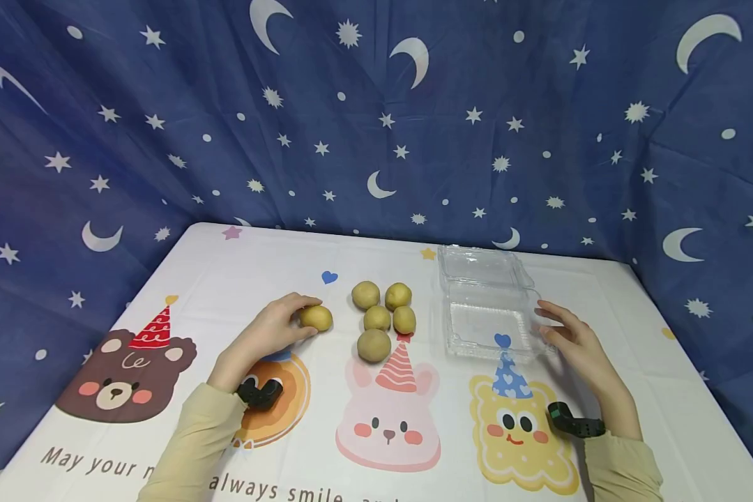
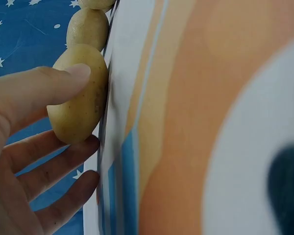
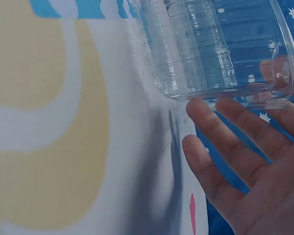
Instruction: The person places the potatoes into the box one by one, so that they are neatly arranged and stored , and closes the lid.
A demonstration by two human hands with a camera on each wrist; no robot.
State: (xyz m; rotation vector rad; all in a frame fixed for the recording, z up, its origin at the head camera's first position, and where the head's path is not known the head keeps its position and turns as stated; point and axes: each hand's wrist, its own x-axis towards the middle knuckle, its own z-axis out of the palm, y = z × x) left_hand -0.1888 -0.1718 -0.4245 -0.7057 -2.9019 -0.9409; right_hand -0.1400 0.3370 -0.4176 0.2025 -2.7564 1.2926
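Note:
In the head view my left hand point(image 1: 277, 322) grips a small yellow potato point(image 1: 316, 318) low over the table. Seen in the left wrist view, the thumb point(image 2: 63, 88) lies across this potato's point(image 2: 71, 120) side, with fingers underneath. Several more potatoes point(image 1: 374, 346) sit in a loose cluster just to the right. At the right, my right hand point(image 1: 571, 338) holds the side rim of a clear plastic clamshell container point(image 1: 486, 328), whose lid point(image 1: 480, 267) is folded back. Fingertips point(image 3: 198, 110) meet the container's outer wall in the right wrist view, and another digit shows through the plastic.
A white tablecloth point(image 1: 326, 432) with printed cartoon animals covers the table. Behind it hangs a dark blue curtain point(image 1: 326, 84) with moons and stars. Black straps with small devices point(image 1: 260, 394) sit at both wrists.

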